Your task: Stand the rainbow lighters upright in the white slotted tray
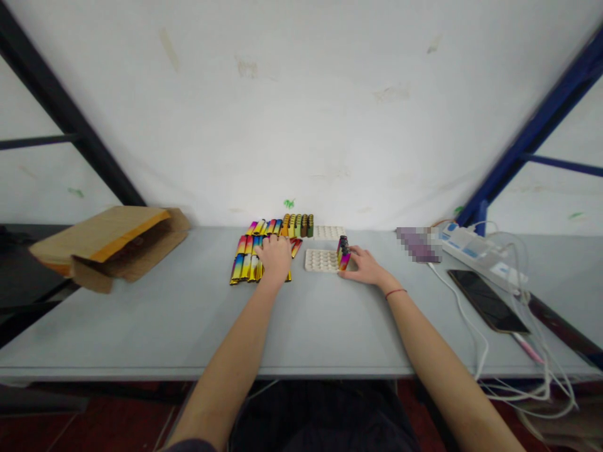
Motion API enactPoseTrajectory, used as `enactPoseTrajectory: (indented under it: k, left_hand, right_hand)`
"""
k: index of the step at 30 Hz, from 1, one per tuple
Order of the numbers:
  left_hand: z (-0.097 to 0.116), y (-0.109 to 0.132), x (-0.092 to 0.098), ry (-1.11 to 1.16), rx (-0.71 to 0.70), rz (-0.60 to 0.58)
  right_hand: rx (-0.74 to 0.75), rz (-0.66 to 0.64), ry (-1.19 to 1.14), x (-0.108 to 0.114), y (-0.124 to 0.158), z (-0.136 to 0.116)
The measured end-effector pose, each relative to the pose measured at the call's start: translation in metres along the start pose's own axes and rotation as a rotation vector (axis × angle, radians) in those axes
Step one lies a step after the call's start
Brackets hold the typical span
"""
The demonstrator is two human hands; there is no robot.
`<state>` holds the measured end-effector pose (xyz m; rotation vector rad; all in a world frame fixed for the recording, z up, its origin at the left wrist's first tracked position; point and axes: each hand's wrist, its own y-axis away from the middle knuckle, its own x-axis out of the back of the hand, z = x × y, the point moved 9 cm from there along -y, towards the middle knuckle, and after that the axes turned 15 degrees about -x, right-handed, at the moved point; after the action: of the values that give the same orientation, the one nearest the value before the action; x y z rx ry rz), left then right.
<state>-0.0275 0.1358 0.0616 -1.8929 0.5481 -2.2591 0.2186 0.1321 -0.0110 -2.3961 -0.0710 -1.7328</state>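
Bracing upright dark-topped rainbow cylinders (344,255) at right end of white dimpled tray (318,261) with right hand (365,267); covering flat rainbow-metallic tubes (243,266) with curled left hand (276,256). Can't tell grips. Could topple cylinders if nudged.

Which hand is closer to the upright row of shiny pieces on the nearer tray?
Right. The right hand is just right of the upright row. The left hand is farther off, left of the tray, over the colourful pieces lying flat.
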Motion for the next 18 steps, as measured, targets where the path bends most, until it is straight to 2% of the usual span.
enactPoseTrajectory:
  k: [2, 4, 7, 9, 10, 12, 14, 18]
  left_hand:
    - [-0.004, -0.002, 0.009, 0.068, 0.009, 0.110]
    - [-0.006, -0.005, 0.017, 0.234, -0.025, 0.239]
    - [-0.013, -0.009, 0.026, 0.680, -0.069, 0.484]
    - [-0.022, -0.011, 0.022, 1.022, -0.008, 0.615]
    - [-0.025, -0.012, 0.016, 1.184, 0.051, 0.642]
    - [-0.025, -0.014, 0.000, 1.477, 0.184, 0.619]
    - [-0.017, -0.014, -0.015, 1.731, 0.320, 0.530]
    - [0.004, -0.008, -0.029, 2.022, 0.510, 0.330]
  right_hand:
    - [0.003, 0.000, -0.001, -0.001, 0.000, 0.000]
    - [-0.002, 0.007, 0.001, -0.001, 0.000, 0.001]
    - [-0.001, 0.010, 0.005, -0.001, 0.000, 0.001]
    - [0.003, 0.007, 0.007, -0.001, 0.000, 0.000]
    - [0.003, 0.005, 0.009, -0.001, 0.000, 0.000]
    - [-0.001, 0.002, 0.013, -0.001, 0.000, 0.000]
    - [-0.004, 0.000, 0.015, -0.001, 0.000, 0.000]
    - [0.001, 0.012, 0.010, -0.002, -0.001, 0.002]
